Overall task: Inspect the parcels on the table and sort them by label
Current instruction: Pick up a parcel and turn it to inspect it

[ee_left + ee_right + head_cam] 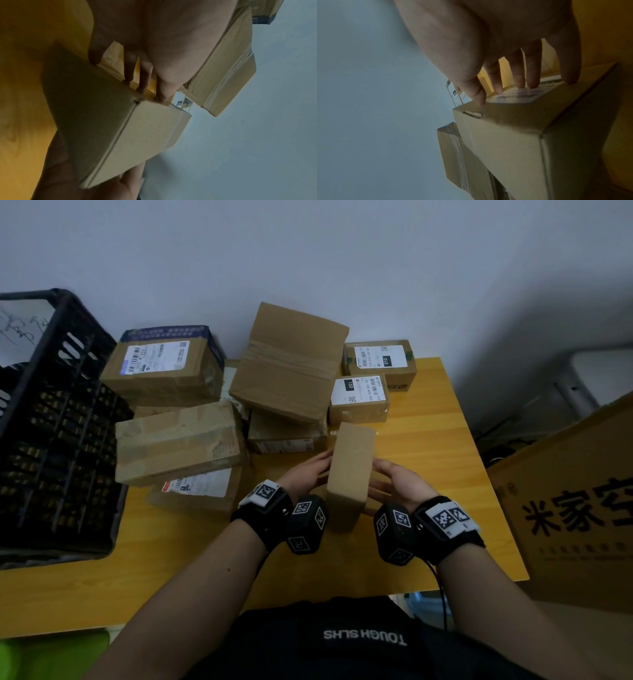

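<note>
Labels reading "150" [359,391] and "010" [380,356] top two small parcels at the table's [428,440] far right. Nearer, the left hand [306,472] and right hand [397,482] press straight fingers against opposite sides of a plain box [351,470], its white label [522,94] blurred. Stacked parcels [178,440] crowd beside a black crate [51,422]; a large carton [579,501] bears "米家".
</note>
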